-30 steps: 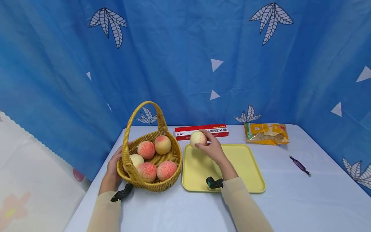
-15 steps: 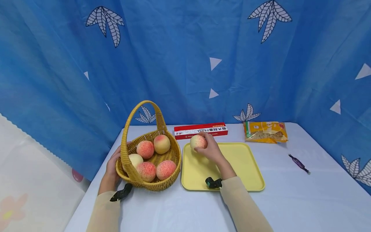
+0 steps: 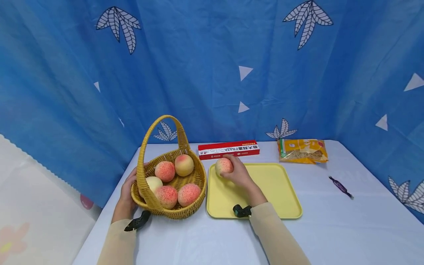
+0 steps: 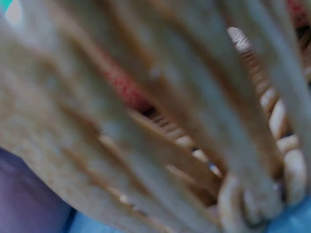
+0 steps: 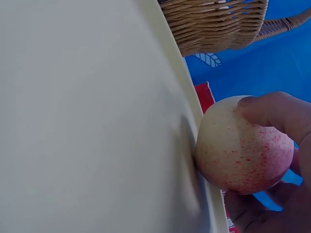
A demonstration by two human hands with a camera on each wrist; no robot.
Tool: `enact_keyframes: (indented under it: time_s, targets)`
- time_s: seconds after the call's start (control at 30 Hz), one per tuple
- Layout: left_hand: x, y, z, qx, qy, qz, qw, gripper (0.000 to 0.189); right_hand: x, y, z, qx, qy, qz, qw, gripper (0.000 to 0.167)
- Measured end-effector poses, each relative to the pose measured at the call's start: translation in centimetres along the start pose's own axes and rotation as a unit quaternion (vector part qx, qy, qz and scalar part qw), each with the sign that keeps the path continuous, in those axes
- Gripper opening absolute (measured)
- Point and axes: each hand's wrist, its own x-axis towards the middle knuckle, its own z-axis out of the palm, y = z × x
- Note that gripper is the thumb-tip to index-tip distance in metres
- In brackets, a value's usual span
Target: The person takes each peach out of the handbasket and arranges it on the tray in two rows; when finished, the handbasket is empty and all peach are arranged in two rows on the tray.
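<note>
Before a blue curtain (image 3: 198, 55), holds a peach (image 3: 222, 166) at the tray's (image 3: 279, 189) far left corner, right hand (image 3: 239, 174) curved round it; rests left hand (image 3: 128, 186) against the basket (image 3: 179, 213), finger curl unclear. Probably light, firm; best cupped round its middle.

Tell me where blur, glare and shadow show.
Left wrist: the near basket weave is badly blurred, with a bright spot at top left; right wrist: the peach looks fairly sharp, a soft shadow on the tray beside it; head: fairly evenly lit, mostly crisp.
</note>
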Motion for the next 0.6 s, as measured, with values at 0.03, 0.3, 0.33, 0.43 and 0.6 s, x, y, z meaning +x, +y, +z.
enact_keyframes:
  time_s: [0.03,0.3,0.33,0.43,0.6]
  targets:
    - [-0.02,0.02,0.03,-0.005,0.0,0.002,1.0,0.049,0.01,0.05,0.03,-0.003,0.002,-0.004,1.0,0.07]
    - [0.0,-0.1,0.01,-0.025,0.001,0.004,0.9997,0.05,-0.2,0.22,0.2,-0.033,-0.013,-0.023,0.9991,0.071]
    - [-0.01,-0.15,-0.04,-0.024,0.004,0.001,0.9997,0.05,-0.29,0.19,0.19,-0.028,-0.026,-0.019,0.9991,0.072]
    - [-0.02,-0.25,-0.18,-0.021,0.01,-0.001,0.9997,0.05,-0.51,0.07,0.15,-0.012,-0.059,-0.013,0.9981,0.074]
    - [0.06,-0.27,-0.21,-0.018,0.011,0.002,0.9998,0.049,-0.61,-0.01,0.08,-0.001,-0.059,-0.013,0.9982,0.074]
